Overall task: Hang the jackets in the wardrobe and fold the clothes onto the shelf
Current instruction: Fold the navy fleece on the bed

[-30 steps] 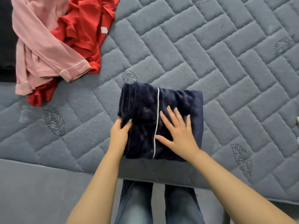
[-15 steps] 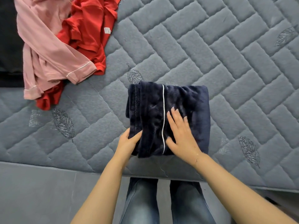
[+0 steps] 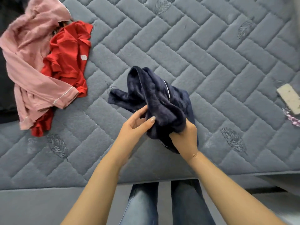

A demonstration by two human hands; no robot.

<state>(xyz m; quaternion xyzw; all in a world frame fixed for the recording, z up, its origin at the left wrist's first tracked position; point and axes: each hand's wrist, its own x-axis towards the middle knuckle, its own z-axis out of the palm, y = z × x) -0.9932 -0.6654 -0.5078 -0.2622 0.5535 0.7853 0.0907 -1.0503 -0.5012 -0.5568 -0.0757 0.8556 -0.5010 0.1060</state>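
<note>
A dark navy fleece garment [image 3: 155, 98] with thin white piping is bunched up and lifted off the grey quilted mattress [image 3: 203, 54], no longer neatly folded. My right hand [image 3: 185, 137] grips its lower part from underneath, fingers buried in the cloth. On its left side my left hand [image 3: 136, 125] touches the garment, thumb against the fabric and fingers loosely curved. A pink garment [image 3: 30, 62] and a red garment [image 3: 68, 52] lie crumpled together at the far left of the mattress.
A dark cloth [image 3: 4, 98] lies at the left edge beneath the pink one. A pale flat object [image 3: 289, 98] and a small purple patterned item [image 3: 292, 119] sit at the right edge. My jeans-clad legs [image 3: 164, 203] stand against the mattress front.
The navy garment lay folded flat under both hands; now it is picked up off the mattress and bunched in my right hand, its fold loosened. The view has shifted rightwards.
</note>
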